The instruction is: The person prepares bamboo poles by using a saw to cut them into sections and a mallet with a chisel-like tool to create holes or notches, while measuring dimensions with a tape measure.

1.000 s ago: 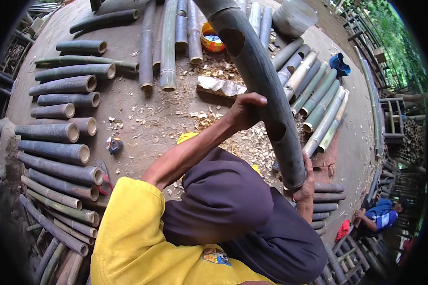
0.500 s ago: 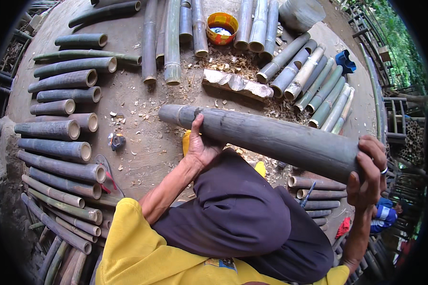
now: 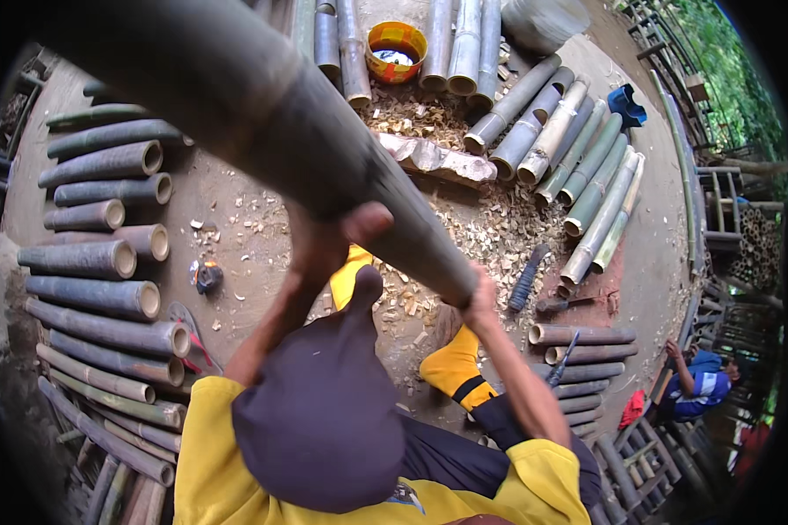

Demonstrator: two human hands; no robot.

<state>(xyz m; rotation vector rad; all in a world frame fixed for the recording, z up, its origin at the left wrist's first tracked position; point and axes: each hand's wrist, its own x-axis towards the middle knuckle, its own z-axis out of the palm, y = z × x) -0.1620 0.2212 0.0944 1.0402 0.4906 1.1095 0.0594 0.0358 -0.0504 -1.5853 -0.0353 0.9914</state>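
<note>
A thick grey-green bamboo tube (image 3: 359,162) slants across the upper left, its far end raised close to the camera and running out of view. My left hand (image 3: 322,245) is under its middle, thumb up along the side; motion blurs the fingers. My right hand (image 3: 481,302) is closed round the tube's lower end. Beneath the tube, wood chips (image 3: 407,293) cover the ground between my feet in yellow socks (image 3: 455,363). A pale notched wood block (image 3: 442,164) lies beyond them. A tool with a dark ribbed handle (image 3: 528,278) rests to the right of my right hand.
Cut bamboo tubes (image 3: 92,286) lie in rows at left, with more tubes (image 3: 552,131) at far right. An orange-yellow tub (image 3: 396,54) holds dark liquid. A blue container (image 3: 626,107) stands at far right. Another person (image 3: 700,392) sits at the right edge.
The bamboo tube has swung from nearly level to steeply slanted, its left end rising toward the camera. My right hand has moved left and inward with its lower end. My right knee has dropped aside.
</note>
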